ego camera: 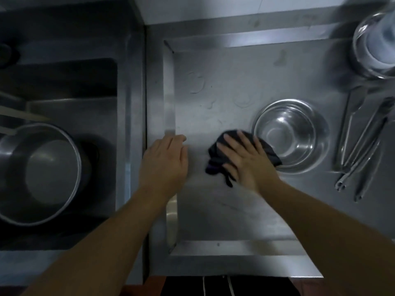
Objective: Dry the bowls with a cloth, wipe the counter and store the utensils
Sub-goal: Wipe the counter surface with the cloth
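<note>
Stainless steel counter [213,210], recessed tray form, raised lip all round; several water rings and smears visible on its far half, so wiping is judged under way, not finished.

Cloth [215,159], dark, bunched, lying on the counter near the middle, just beside the bowl.

Right hand [243,161]: fingers straight and spread, palm pressing flat on the cloth.

Left hand [164,161]: fingers straight and close together, holding nothing, resting at the counter's left lip.

Bowl [290,135], steel, upright, on the counter to the right of the cloth; the cloth's edge overlaps its near-left rim. Whether its inside is dry cannot be told.

Second bowl [367,58], far right corner, a pale object standing in it; too blurred to identify.

Utensils [359,144], long steel pieces, loose on the counter's right side, well apart from both hands; storing judged not yet begun.

Pot [40,174], large, steel, sitting in the sink [70,82] on the left.
</note>
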`<state>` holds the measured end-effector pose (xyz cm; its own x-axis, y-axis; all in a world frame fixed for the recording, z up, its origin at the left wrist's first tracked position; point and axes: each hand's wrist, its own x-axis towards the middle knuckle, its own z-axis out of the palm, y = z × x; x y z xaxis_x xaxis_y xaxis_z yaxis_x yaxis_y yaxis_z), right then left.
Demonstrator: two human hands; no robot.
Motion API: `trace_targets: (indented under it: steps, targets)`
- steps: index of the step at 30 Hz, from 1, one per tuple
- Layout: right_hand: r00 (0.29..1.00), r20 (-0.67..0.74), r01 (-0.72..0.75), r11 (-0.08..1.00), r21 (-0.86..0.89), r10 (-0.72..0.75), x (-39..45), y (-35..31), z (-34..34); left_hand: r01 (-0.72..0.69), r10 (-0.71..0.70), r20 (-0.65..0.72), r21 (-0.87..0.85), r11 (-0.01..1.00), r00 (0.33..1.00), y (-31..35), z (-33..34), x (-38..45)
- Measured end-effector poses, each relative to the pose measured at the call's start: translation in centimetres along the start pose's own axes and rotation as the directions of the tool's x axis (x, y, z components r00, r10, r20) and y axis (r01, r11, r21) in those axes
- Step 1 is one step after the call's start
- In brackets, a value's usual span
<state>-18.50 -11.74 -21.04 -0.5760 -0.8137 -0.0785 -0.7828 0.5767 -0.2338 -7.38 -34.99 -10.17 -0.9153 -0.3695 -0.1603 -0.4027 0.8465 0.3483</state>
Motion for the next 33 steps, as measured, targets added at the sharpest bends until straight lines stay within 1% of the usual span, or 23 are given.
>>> trace_targets:
  steps: [4, 7, 9, 12, 13, 14, 15, 16, 18, 19, 20, 21, 22, 23, 24, 25, 26, 27, 28, 29, 30, 31, 33]
  targets:
    - [0.995, -0.049, -0.082, 0.996, 0.037, 0.083, 7.3, 4.5, -1.8, 0.029, -0.029, 0.029, 0.001, 1.0, 0.999, 0.8, 0.8, 1.2]
    - [0.966, -0.075, -0.245, 0.968, 0.048, 0.248, 11.2, 9.3, -3.5, 0.047, -0.046, 0.04, -0.006, 0.999, 0.998, 1.4, 1.1, 2.3]
    - [0.908, -0.099, -0.404, 0.913, 0.056, 0.408, 13.6, 12.4, -4.6, 0.063, -0.063, 0.053, -0.001, 0.998, 0.997, 1.8, 1.3, 3.1]
    - [0.773, -0.06, -0.617, 0.771, 0.156, 0.631, 16.5, 13.9, -5.8, 0.082, -0.083, 0.058, 0.012, 0.997, 0.995, 2.1, 1.6, 4.4]
    - [0.741, -0.058, -0.653, 0.738, 0.171, 0.669, 17.1, 13.2, -5.8, 0.087, -0.087, 0.047, 0.012, 0.996, 0.995, 2.1, 1.5, 4.9]
    - [0.742, -0.065, -0.651, 0.74, 0.17, 0.667, 17.5, 11.9, -5.7, 0.093, -0.093, 0.027, 0.012, 0.996, 0.995, 2.1, 1.5, 5.4]
    - [0.781, -0.073, -0.604, 0.781, 0.157, 0.62, 17.6, 10.1, -5.5, 0.1, -0.1, 0.001, 0.014, 0.995, 0.995, 2.0, 1.4, 5.9]
    - [0.844, -0.071, -0.52, 0.843, 0.139, 0.532, 17.3, 8.0, -5.0, 0.109, -0.108, -0.026, 0.02, 0.994, 0.994, 1.9, 1.2, 6.5]
    - [0.953, -0.043, -0.293, 0.95, 0.107, 0.299, 15.5, 3.6, -3.7, 0.128, -0.126, -0.063, 0.042, 0.991, 0.99, 1.8, 0.8, 7.7]
    - [0.986, -0.012, -0.163, 0.982, 0.096, 0.165, 14.0, 1.8, -2.9, 0.137, -0.133, -0.071, 0.049, 0.989, 0.989, 1.8, 0.6, 8.3]
    - [0.999, 0.038, -0.012, 0.996, 0.083, 0.009, 12.4, 0.4, -2.1, 0.145, -0.141, -0.079, 0.051, 0.988, 0.987, 1.8, 0.4, 8.8]
    - [0.981, 0.087, 0.165, 0.984, 0.07, -0.171, 10.7, -0.4, -1.3, 0.157, -0.152, -0.086, 0.048, 0.986, 0.985, 1.9, 0.3, 9.2]
    - [0.928, 0.129, 0.345, 0.936, 0.062, -0.351, 9.1, -0.7, -0.8, 0.166, -0.162, -0.092, 0.042, 0.985, 0.983, 2.0, 0.3, 9.5]
    - [0.851, 0.162, 0.498, 0.865, 0.057, -0.5, 8.2, -0.4, -0.5, 0.173, -0.169, -0.096, 0.034, 0.984, 0.981, 2.1, 0.3, 9.7]
    - [0.781, 0.185, 0.599, 0.799, 0.053, -0.597, 8.5, 0.3, -0.6, 0.178, -0.175, -0.095, 0.027, 0.984, 0.98, 2.2, 0.4, 9.9]
    - [0.748, 0.195, 0.642, 0.766, 0.029, -0.634, 9.9, 1.3, -0.8, 0.185, -0.182, -0.091, 0.023, 0.983, 0.979, 2.4, 0.4, 10.1]
    - [0.773, 0.191, 0.616, 0.788, -0.001, -0.605, 12.0, 2.3, -1.3, 0.194, -0.192, -0.089, 0.019, 0.981, 0.977, 2.5, 0.4, 10.2]
    - [0.853, 0.156, 0.507, 0.862, -0.024, -0.497, 14.7, 3.4, -1.7, 0.205, -0.203, -0.086, 0.015, 0.979, 0.975, 2.5, 0.4, 10.3]
    - [0.944, 0.095, 0.318, 0.948, -0.021, -0.314, 17.5, 4.6, -2.4, 0.214, -0.213, -0.086, 0.007, 0.977, 0.973, 2.4, 0.3, 10.4]
    - [0.995, 0.019, 0.099, 0.995, -0.001, -0.099, 19.9, 5.8, -3.3, 0.219, -0.218, -0.088, -0.004, 0.976, 0.972, 2.4, 0.2, 10.3]
    - [0.993, -0.048, -0.106, 0.994, 0.041, 0.108, 21.8, 6.9, -4.1, 0.219, -0.219, -0.095, -0.013, 0.976, 0.971, 2.3, 0.2, 10.2]
    - [0.958, -0.087, -0.263, 0.96, 0.096, 0.272, 23.1, 7.5, -4.6, 0.219, -0.22, -0.107, -0.021, 0.976, 0.97, 2.1, 0.1, 9.9]
    - [0.874, -0.099, -0.456, 0.874, 0.166, 0.475, 24.9, 6.6, -4.5, 0.23, -0.233, -0.127, -0.036, 0.973, 0.964, 1.7, 0.0, 9.4]
